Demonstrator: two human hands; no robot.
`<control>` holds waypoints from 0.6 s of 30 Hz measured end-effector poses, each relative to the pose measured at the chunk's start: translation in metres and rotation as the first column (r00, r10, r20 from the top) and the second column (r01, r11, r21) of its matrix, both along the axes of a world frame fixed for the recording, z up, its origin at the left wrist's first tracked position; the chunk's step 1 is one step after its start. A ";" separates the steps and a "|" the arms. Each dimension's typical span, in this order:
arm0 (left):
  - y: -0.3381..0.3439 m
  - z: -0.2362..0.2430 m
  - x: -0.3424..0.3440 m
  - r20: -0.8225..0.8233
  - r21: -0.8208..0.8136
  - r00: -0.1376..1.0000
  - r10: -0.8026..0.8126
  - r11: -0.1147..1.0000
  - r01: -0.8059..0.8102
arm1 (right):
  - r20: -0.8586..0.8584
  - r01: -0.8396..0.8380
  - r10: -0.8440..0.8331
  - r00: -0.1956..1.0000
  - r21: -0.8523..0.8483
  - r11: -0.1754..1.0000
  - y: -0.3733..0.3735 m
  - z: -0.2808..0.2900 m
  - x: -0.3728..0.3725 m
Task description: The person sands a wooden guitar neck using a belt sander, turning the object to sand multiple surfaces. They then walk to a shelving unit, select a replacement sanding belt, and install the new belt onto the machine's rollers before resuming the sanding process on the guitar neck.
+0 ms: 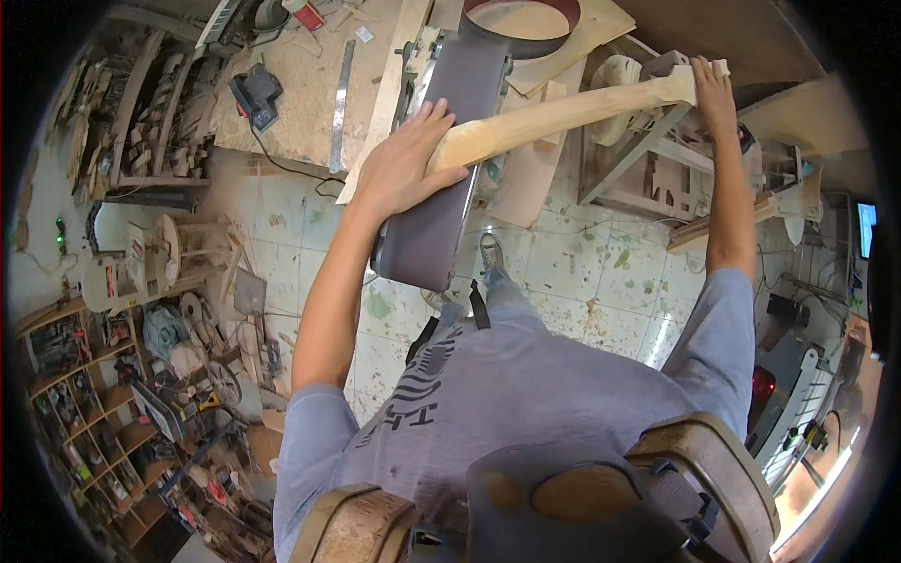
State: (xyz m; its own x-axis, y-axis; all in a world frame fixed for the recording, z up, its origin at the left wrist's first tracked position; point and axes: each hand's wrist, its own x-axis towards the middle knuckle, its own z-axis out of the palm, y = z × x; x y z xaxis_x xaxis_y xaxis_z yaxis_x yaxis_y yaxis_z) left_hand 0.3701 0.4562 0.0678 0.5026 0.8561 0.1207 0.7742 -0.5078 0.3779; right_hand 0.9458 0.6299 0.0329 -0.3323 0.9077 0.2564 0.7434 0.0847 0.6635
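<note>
A long, pale wooden furniture leg [563, 117], thick at the left and narrowing to a flared foot, slants across in front of me. Its thick end lies over the dark brown belt of a belt sander [432, 230]. My left hand [408, 164] grips that end over the belt, thumb on the near side and fingers stretched along the other; its underside is hidden. At the right, my right hand [715, 98] is wrapped round the narrow end by the foot.
Left of the sander, a dusty workbench [300, 103] carries a metal ruler [342, 103] and a black power tool [255, 97] with a trailing cord. A round drum [521, 28] stands beyond the belt. Wooden frames [648, 164] fill the right; shelves [94, 413] line the lower left.
</note>
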 end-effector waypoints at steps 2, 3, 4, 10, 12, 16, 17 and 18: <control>0.005 -0.001 0.009 0.000 -0.006 1.000 -0.004 1.000 0.004 | -0.005 -0.024 0.024 1.000 0.015 1.000 0.002 0.000 0.013; 0.008 -0.001 0.013 0.001 -0.012 1.000 -0.002 1.000 0.002 | 0.007 0.016 -0.016 1.000 -0.011 1.000 0.004 0.003 0.014; 0.010 0.000 0.016 0.002 -0.018 1.000 0.001 1.000 -0.001 | 0.028 0.025 -0.024 0.999 -0.022 0.999 0.006 0.005 0.014; 0.015 -0.003 0.022 0.000 0.004 1.000 0.015 1.000 -0.015 | 0.041 -0.004 0.006 0.999 -0.048 0.999 0.018 0.011 0.014; 0.014 -0.003 0.020 0.005 -0.002 1.000 0.021 1.000 -0.021 | 0.032 -0.022 0.024 0.999 -0.056 0.998 0.023 0.012 0.012; 0.010 0.001 0.012 0.012 -0.044 0.998 0.056 0.998 -0.055 | -0.032 -0.081 0.080 0.996 -0.034 0.996 0.035 0.006 0.006; 0.009 0.002 0.009 0.012 -0.040 0.998 0.057 0.998 -0.056 | -0.050 -0.119 0.118 0.992 -0.004 0.993 0.037 0.003 0.004; 0.008 0.002 0.005 0.012 -0.034 0.998 0.058 0.998 -0.058 | -0.067 -0.155 0.157 0.985 0.027 0.988 0.038 0.001 0.001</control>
State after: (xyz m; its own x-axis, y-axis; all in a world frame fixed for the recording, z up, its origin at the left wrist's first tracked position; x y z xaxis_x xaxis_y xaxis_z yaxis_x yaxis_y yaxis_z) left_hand 0.3753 0.4646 0.0701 0.4507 0.8874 0.0973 0.7967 -0.4490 0.4046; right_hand 0.9466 0.6675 0.0337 -0.4504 0.8401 0.3023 0.7659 0.1895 0.6144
